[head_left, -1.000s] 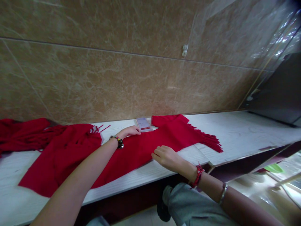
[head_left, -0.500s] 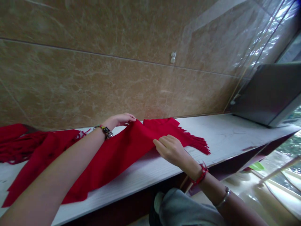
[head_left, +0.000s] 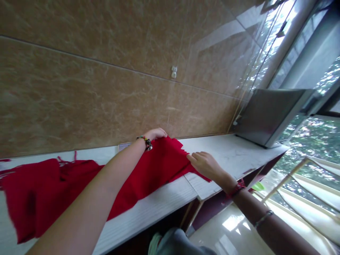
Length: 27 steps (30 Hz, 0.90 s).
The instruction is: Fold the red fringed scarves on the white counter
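Observation:
A red scarf (head_left: 148, 170) with fringed ends stretches along the white countertop (head_left: 156, 203) and passes partly under my left forearm. My left hand (head_left: 157, 133) pinches its far edge close to the tiled wall. On the near side, my right hand (head_left: 204, 163) grips the other corner with closed fingers. Between my hands the cloth is spread fairly flat, and part of the fringed end shows beneath it. At the left the scarf lies in loose folds (head_left: 47, 194).
Brown marbled tiles (head_left: 92, 88) rise behind the counter, with a small white hook (head_left: 174, 72) on them. A grey metal box-like appliance (head_left: 265, 117) stands at the counter's far right end. Lower right are a pale railing (head_left: 294, 170) and a green item (head_left: 258, 186).
Both hands have moved right along the counter, drawing the scarf's upper layer over the fringed end. The bunched cloth at the left has shifted too. My view has turned right.

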Tool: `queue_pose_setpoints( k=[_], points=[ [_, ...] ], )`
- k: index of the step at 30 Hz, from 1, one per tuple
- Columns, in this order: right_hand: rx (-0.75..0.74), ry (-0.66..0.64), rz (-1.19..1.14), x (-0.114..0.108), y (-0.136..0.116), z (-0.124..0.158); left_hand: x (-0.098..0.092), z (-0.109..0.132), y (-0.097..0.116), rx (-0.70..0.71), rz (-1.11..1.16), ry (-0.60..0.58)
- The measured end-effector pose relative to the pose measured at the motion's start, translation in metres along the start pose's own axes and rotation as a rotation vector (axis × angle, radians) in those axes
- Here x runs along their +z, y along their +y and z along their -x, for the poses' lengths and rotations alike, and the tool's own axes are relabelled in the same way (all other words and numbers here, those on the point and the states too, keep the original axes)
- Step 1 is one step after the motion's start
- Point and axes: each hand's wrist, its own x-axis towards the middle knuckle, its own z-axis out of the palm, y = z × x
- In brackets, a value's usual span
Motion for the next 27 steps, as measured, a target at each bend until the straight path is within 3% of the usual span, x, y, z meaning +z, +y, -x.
queue_pose_setpoints(
  k=[5,14,22,27],
  points=[
    [0.019,-0.099,-0.030,0.033,0.010,0.018,0.031,-0.030,-0.007,0.012,-0.053,-0.029],
    [0.165,-0.227,-0.205,0.062,0.012,0.036,0.056,-0.055,-0.025,0.049,-0.168,-0.087],
    [0.234,-0.060,-0.189,0.067,0.012,0.033,0.056,-0.055,-0.033,0.186,-0.228,0.092],
    [0.291,-0.261,-0.261,0.073,0.008,0.033,0.063,-0.051,-0.040,0.199,-0.329,0.172]
  ],
)
